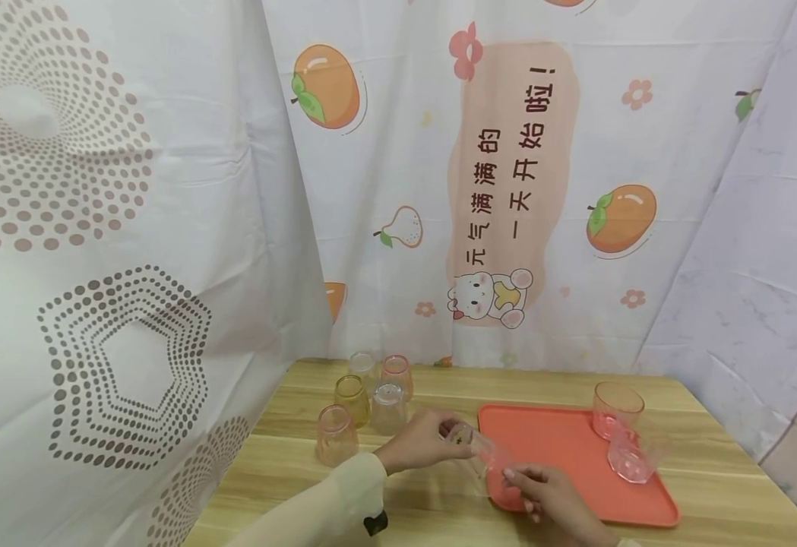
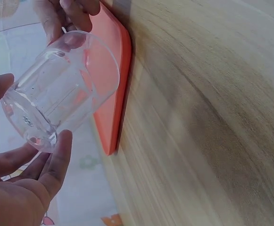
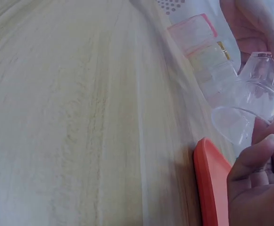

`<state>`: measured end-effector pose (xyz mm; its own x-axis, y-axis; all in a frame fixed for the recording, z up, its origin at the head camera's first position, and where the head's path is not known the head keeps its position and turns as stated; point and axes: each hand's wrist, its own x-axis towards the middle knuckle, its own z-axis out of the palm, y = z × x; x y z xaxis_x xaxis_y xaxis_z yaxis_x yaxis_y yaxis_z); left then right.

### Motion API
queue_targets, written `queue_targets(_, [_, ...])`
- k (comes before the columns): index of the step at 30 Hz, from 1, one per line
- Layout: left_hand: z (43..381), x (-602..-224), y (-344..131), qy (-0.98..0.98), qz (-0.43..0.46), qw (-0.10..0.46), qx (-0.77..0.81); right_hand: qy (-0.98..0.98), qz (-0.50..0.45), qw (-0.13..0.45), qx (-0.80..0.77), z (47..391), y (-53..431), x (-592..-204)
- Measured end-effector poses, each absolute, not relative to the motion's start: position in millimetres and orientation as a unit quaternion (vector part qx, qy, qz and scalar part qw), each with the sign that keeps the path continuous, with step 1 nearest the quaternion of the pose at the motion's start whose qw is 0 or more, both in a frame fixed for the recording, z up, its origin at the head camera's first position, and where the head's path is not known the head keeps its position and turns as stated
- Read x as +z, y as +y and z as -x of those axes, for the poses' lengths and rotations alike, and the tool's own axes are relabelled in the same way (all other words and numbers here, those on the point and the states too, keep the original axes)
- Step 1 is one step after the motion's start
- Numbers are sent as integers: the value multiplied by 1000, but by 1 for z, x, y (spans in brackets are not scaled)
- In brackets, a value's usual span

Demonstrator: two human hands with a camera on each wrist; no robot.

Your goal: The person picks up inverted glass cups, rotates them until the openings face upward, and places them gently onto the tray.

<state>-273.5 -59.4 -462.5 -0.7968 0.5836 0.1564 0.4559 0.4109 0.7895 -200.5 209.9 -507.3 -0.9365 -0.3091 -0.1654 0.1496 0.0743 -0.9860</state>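
A clear drinking glass is held tilted between both hands, over the near left edge of the red tray. My left hand grips its base end, with the thumb on one side and fingers on the other, as the left wrist view shows. At the wide mouth, my right hand pinches the rim between thumb and fingers. On the tray's right part stands a pinkish glass, its mouth up. Beside it another clear glass lies tipped over.
Left of the tray, several glasses stand grouped on the wooden table: a pink glass, an amber glass, a clear glass and others behind. Printed curtains hang at the back and along the sides.
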Motion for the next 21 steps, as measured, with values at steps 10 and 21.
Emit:
queue_targets(10, [274, -468, -59, 845, -319, 76, 421, 740, 56, 114, -661, 202, 212, -502])
queue_targets(21, [274, -476, -54, 853, -311, 76, 412, 847, 189, -128, -480, 196, 209, -482])
